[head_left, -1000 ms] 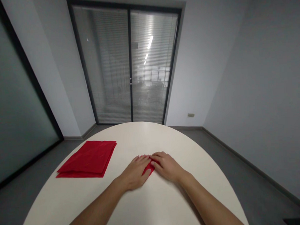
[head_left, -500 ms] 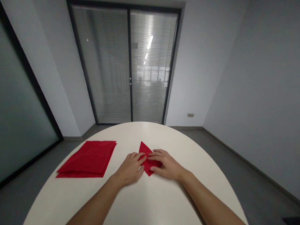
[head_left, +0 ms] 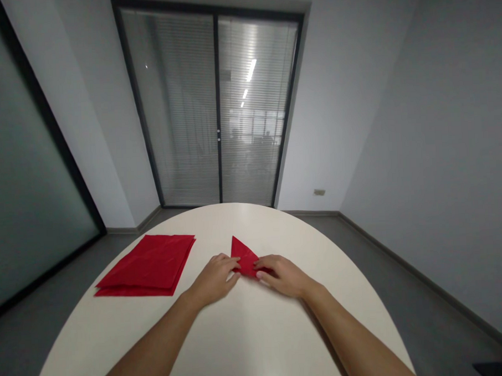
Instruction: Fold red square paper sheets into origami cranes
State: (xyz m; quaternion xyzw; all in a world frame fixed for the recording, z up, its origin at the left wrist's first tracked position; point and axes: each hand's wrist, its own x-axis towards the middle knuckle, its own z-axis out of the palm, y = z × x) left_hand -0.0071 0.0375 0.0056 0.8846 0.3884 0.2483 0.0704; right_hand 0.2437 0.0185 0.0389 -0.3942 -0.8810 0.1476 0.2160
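Note:
In the middle of the table, a small folded sheet of red paper [head_left: 246,258] lies between my hands, its pointed corner facing away from me. My left hand [head_left: 215,278] pinches its lower left edge between thumb and fingers. At the lower right edge, my right hand [head_left: 283,275] grips it the same way, its fingertips curled over the red surface. The near edge appears slightly raised, and my fingers cover both side corners.
A stack of larger red sheets [head_left: 148,264] lies to the left on the round white table [head_left: 224,344]. Beyond the table stands a dark-framed glass door with blinds [head_left: 181,113]. Pale walls [head_left: 418,119] rise on both sides.
The near corner of the red paper, which pointed toward me, has been folded up, so the piece looks shorter. My fingers have shifted from lying on it to pinching its lower edges.

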